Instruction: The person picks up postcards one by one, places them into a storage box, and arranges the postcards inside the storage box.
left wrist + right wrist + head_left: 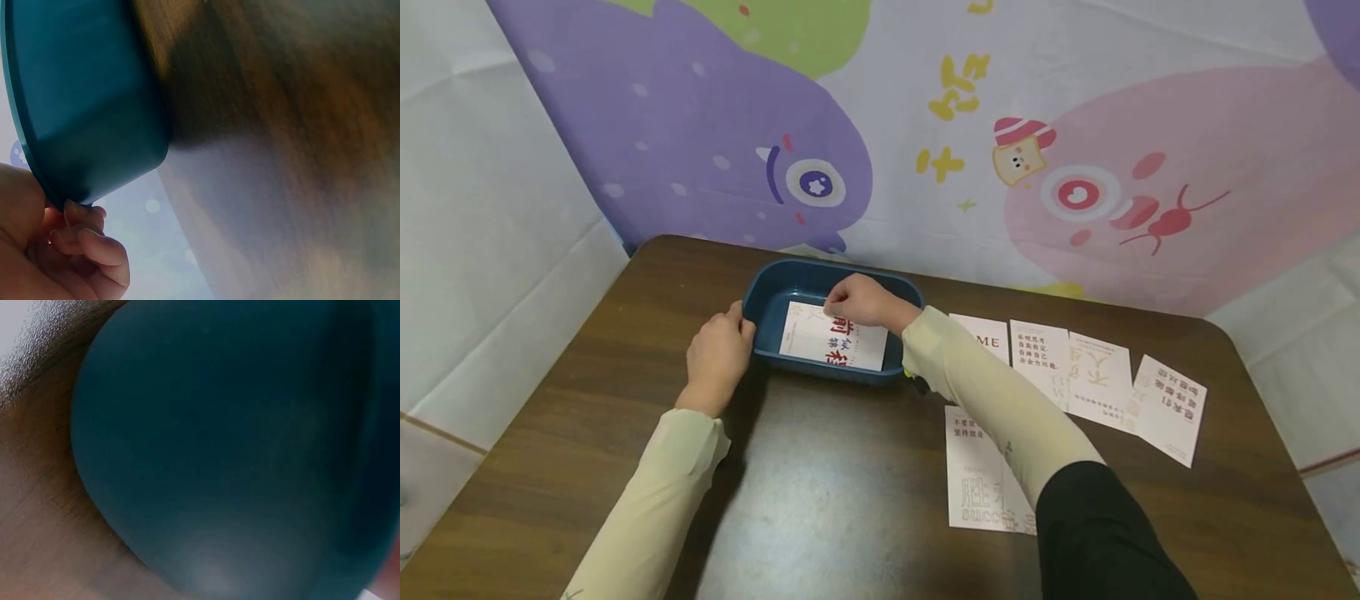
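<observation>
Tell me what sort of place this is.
Probably an indoor corner set up for tabletop work: a wood-grain table against a cartoon-printed backdrop, with plain white sheeting at the side, and a blue tray and printed cards on it.

A dark teal, rounded rectangular tray [769, 323] with raised walls stands upright, left of centre on the far side, its left rim gripped by the left hand [718, 354]. Inside, a white card [835, 340] shows red and blue Chinese characters; the right hand [865, 300] pinches its far edge.
</observation>
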A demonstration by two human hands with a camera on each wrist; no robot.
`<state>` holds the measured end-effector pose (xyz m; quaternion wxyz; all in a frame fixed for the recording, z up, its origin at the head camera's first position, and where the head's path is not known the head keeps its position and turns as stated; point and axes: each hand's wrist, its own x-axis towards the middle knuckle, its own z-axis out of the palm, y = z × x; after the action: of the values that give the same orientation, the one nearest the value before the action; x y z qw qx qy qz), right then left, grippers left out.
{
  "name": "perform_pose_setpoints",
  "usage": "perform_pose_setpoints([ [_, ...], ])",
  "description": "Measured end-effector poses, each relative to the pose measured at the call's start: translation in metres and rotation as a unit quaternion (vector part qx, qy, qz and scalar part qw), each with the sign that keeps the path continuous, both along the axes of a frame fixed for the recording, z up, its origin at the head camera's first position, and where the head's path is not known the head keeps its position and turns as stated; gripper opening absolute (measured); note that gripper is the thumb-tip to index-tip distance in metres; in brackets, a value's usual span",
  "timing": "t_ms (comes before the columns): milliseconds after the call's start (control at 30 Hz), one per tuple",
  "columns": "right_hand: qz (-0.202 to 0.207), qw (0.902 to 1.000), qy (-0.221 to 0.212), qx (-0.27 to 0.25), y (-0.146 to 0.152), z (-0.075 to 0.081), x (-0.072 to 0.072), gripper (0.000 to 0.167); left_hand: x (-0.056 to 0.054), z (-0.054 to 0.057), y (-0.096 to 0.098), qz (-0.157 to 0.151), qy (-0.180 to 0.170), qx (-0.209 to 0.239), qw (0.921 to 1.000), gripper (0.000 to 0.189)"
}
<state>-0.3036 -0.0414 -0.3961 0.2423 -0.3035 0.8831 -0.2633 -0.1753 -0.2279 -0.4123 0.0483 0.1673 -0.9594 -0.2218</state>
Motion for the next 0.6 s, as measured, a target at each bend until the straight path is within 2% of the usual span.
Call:
perform_pose_setpoints([
  [233,-0.006,0.9999,0.001,0.008,-0.0029,-0.0035,-0.0008,0.021,0.0004,-0.0003,-0.0003,-0.003,0.012,-0.003,0.9999,0.042],
  [367,-0.006,0.9996,0.017,0.023,-0.0055,-0.0056,0.0004,0.02,0.0006,-0.0011,-0.0002,-0.002,0.017,-0.002,0.9999,0.041],
  [600,0.02,0.9986,0.027,0.04,-0.007,-0.0085,0.0041,0.021,0.0017,-0.0011,0.001,0.001,0.027,-0.002,0.9996,0.041],
])
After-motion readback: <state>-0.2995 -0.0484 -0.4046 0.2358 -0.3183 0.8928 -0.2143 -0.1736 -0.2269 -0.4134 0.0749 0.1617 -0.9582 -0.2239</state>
